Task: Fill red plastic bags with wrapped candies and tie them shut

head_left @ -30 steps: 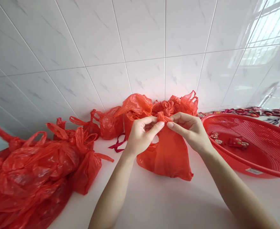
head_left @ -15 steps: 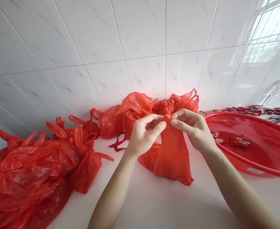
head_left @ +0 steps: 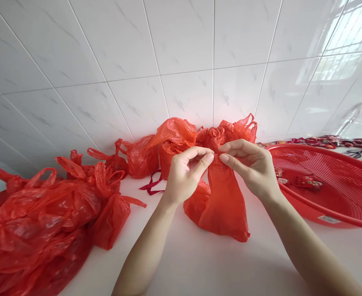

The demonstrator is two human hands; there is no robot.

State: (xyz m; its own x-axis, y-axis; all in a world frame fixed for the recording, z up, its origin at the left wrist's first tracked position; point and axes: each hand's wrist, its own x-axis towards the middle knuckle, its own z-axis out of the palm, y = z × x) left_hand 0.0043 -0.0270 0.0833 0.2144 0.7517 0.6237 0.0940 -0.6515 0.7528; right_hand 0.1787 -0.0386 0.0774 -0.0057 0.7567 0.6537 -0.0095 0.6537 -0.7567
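A small red plastic bag [head_left: 222, 205] stands on the white counter [head_left: 205, 263] in the middle of the view. My left hand [head_left: 184, 174] pinches the bag's gathered top between thumb and fingers. Facing it, my right hand [head_left: 249, 164] pinches the same top from the other side, so the fingertips of the two hands nearly meet. The bag's lower part hangs stretched and narrow, its bottom resting on the counter.
A heap of red plastic bags [head_left: 42, 222] fills the left of the counter. More tied red bags [head_left: 175, 142] stand along the tiled wall. A large red mesh basket [head_left: 329, 185] with a few small packets sits at the right.
Both hands have lifted the bag's top slightly and drawn it tighter. The bag's body has become narrower and taller, and the loose knot seen between the fingers is hidden now.
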